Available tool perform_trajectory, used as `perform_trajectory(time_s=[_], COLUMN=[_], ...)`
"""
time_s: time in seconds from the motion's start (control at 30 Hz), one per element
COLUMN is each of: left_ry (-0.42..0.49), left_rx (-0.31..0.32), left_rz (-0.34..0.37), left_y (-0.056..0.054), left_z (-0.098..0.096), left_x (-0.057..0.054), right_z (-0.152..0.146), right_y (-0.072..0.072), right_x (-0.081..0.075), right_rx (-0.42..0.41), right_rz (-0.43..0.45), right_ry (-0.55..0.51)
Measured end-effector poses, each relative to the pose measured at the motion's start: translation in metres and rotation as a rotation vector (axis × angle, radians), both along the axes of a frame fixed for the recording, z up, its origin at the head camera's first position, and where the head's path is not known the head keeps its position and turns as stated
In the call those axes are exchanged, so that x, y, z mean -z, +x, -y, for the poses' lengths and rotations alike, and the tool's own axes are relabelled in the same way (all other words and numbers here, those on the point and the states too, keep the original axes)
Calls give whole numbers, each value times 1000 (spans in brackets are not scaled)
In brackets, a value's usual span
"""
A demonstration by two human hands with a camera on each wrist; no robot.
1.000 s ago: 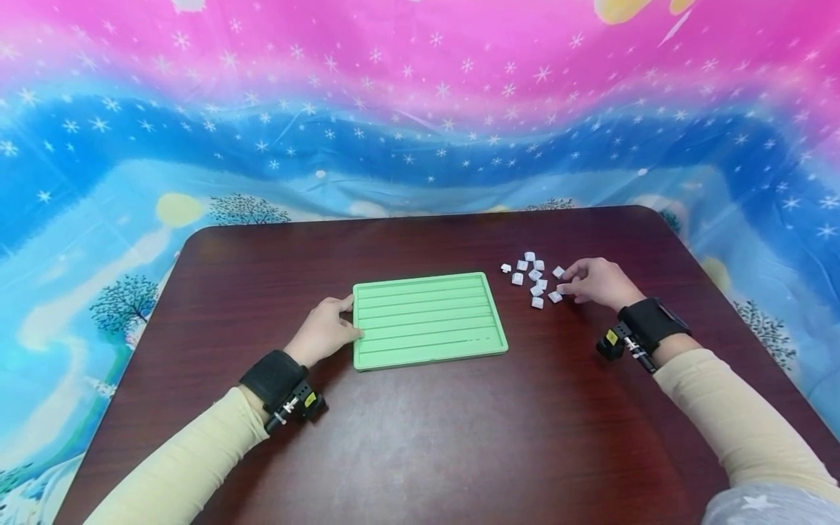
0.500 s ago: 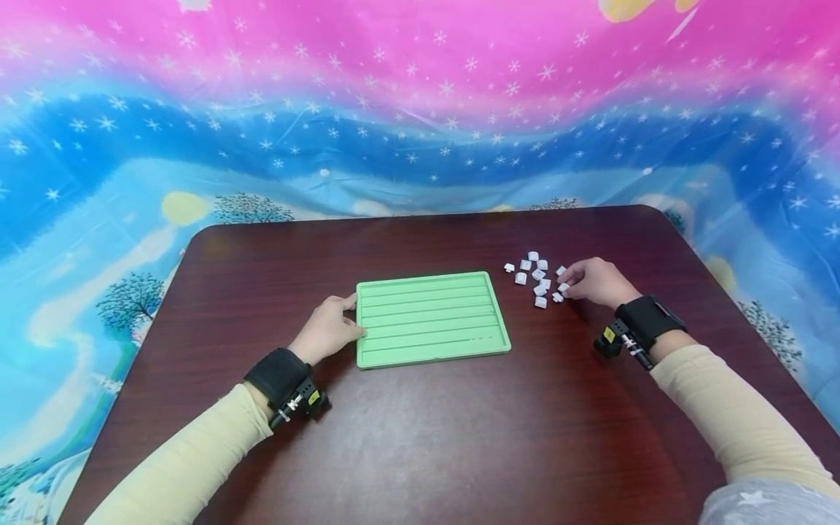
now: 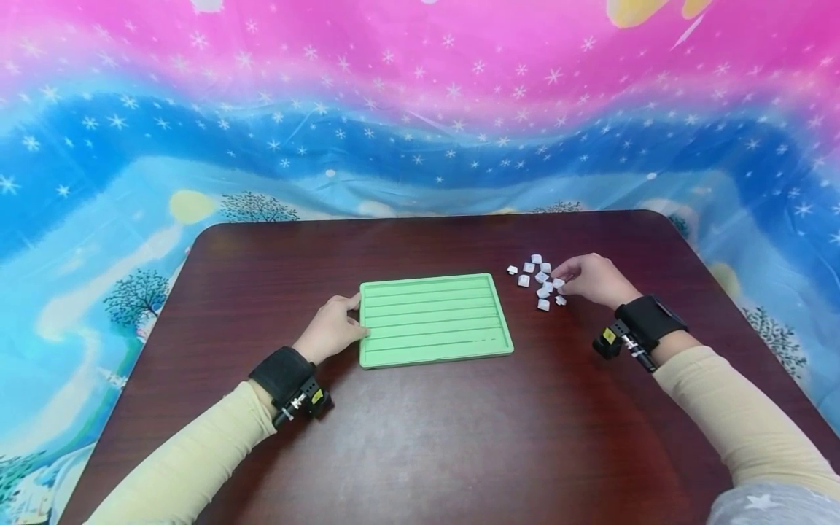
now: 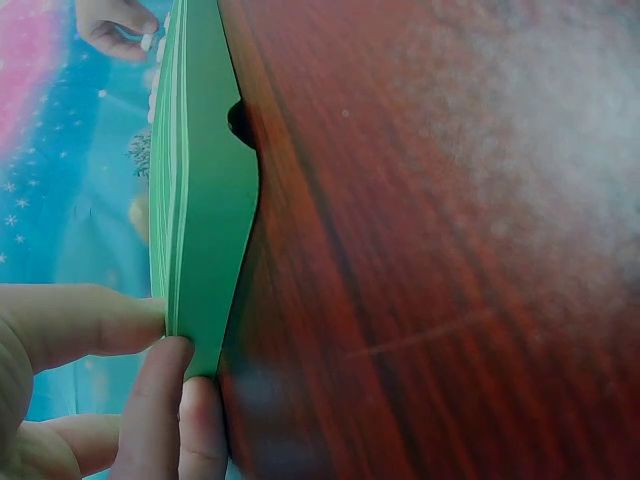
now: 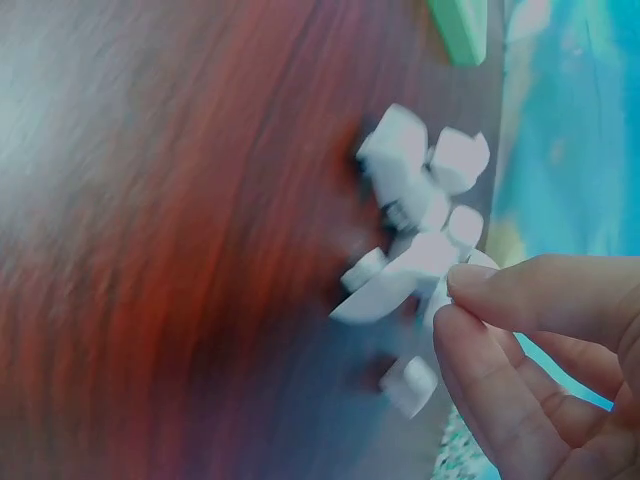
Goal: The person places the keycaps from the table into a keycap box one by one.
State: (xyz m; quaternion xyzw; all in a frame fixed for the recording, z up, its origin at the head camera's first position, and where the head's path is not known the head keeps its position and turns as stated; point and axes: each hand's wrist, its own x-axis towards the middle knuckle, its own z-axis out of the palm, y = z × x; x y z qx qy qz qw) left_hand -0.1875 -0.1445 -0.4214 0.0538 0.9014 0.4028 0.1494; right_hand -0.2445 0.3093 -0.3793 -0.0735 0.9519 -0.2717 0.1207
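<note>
A pale green ridged tray (image 3: 429, 321) lies flat on the table. My left hand (image 3: 330, 330) holds its left end; in the left wrist view, the fingers (image 4: 155, 400) press on the rim and side at a corner. At the right, several small white keycaps (image 3: 543, 305) lie in a loose cluster beyond the tray. My right hand (image 3: 596, 280) is at the cluster's right side and pinches one white keycap (image 3: 558, 284) between thumb and fingertips. Blur in the right wrist view hides the markings on the loose keycaps (image 5: 395, 145).
The dark reddish-brown wooden table (image 3: 420, 437) has a glossy top and rounded far corners. Behind it hangs a pink and blue cloth (image 3: 420, 131) with snowflakes and trees. A lone keycap (image 3: 512, 270) sits between the cluster and the tray's far right corner.
My right hand has picked up a keycap from the cluster's right side and moved slightly left with it. My left hand stays on the tray; the head view has shifted a little.
</note>
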Motion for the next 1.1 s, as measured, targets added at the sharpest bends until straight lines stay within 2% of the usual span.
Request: perform_trajectory(time_s=[0.2,0.53,0.87,1.1], left_ry=[-5,1,9,23], left_rx=[-9,-6,-15,-2], left_rz=[1,-9,-1,-3], left_y=[1,0,0,-1], left_z=[2,1,0,1], left_x=[0,0,0,0], right_z=[18,49,91,118], right_y=[-1,-2,-11,-18], right_x=[-6,-14,-8,-5], right_rx=[-50,-91,-147,-197], right_rz=[-32,0,9,1], right_ry=[-39,-78,-150,-161])
